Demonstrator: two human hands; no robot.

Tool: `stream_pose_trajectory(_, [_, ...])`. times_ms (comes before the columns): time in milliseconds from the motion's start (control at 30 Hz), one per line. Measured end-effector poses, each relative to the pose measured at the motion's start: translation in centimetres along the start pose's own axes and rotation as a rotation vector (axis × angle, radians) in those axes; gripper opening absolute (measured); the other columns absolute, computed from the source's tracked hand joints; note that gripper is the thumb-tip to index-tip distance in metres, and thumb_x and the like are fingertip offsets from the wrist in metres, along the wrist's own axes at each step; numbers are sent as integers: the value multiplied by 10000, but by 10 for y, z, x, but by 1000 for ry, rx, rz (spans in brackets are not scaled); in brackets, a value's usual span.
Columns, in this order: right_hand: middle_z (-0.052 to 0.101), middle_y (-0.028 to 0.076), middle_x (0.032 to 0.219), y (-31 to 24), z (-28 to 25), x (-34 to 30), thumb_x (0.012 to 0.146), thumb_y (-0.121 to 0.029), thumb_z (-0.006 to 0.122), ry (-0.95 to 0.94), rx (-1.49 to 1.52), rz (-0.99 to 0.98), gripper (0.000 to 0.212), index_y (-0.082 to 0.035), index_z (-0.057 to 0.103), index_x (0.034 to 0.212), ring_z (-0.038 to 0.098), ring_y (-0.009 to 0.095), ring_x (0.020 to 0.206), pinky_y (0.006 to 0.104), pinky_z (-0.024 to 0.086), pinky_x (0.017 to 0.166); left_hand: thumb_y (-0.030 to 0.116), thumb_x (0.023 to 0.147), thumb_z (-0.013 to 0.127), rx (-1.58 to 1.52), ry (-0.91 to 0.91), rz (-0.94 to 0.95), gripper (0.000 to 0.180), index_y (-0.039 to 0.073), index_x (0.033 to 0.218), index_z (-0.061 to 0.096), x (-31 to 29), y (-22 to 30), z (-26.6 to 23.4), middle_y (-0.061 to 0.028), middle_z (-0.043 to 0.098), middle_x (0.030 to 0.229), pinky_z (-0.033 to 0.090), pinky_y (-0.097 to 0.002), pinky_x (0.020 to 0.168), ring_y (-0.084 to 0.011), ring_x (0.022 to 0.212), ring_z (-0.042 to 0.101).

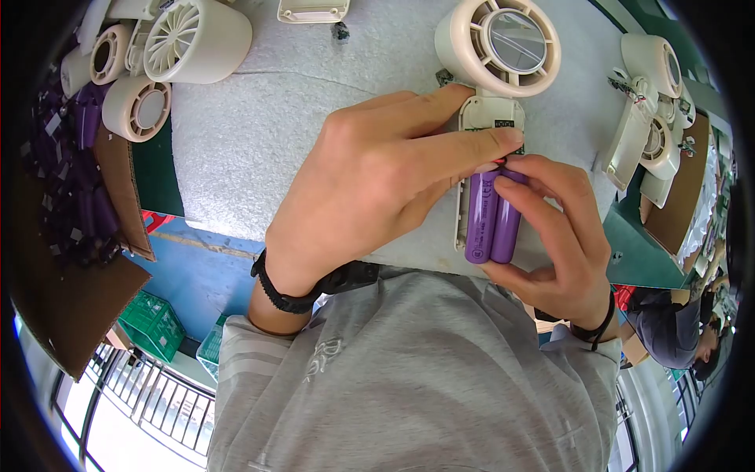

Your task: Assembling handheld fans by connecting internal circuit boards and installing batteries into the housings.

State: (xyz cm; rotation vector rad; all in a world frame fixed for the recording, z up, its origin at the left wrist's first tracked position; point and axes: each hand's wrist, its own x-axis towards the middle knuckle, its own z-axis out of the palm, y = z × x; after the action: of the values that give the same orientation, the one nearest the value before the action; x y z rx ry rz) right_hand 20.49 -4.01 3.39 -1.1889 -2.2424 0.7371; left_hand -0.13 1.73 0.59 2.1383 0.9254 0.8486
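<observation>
Handling underway | purple cell pair (481, 224) held by curled right hand (562, 236) | left hand (370, 161) half-closed (grip hidden) | fan head (515, 43) at 12 o'clock, casing (476, 118) not yet covered

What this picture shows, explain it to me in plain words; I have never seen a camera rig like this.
There is no machine here, just a person's two bare hands. The single picture comes from a wide fisheye camera worn on the head, looking down, so straight edges bend near the rim.

The work surface has a soft-looking white sheet on it. On it lies an open cream plastic shell with a round, cream, ring-shaped head at its far end. More cream plastic housings lie to the left and right.

The right hand holds two purple cylindrical batteries side by side at the shell. The left hand reaches across, fingertips near their upper ends; its exact grip is hidden.
</observation>
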Motion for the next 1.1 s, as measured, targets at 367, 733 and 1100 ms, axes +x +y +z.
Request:
stream_pose_trajectory(367, [557, 284, 1209, -5, 1, -4, 580, -108, 836, 44, -53, -7, 490, 91, 662, 993, 652, 333, 893, 357, 580, 748, 102, 760, 711, -59, 25, 13, 286, 98, 1046, 734, -3, -5, 3, -188, 673, 1079, 517, -304, 638, -261, 752, 662])
stream_pose_trajectory(733, [586, 303, 1187, 0, 6, -7, 593, -109, 808, 46, -128, -62, 458, 38, 680, 1008, 634, 321, 834, 335, 575, 655, 99, 748, 714, -75, 37, 4, 284, 99, 1032, 740, -2, -6, 5, -186, 675, 1077, 513, -292, 627, -241, 735, 654])
stream_pose_trajectory(1100, [554, 263, 1179, 1, 7, 1, 525, -15, 863, 81, -45, -1, 421, 12, 600, 853, 662, 298, 834, 313, 575, 689, 66, 749, 734, -150, 18, -47, 292, 102, 1039, 738, -1, -6, 3, -196, 680, 1050, 546, -287, 646, -247, 787, 695])
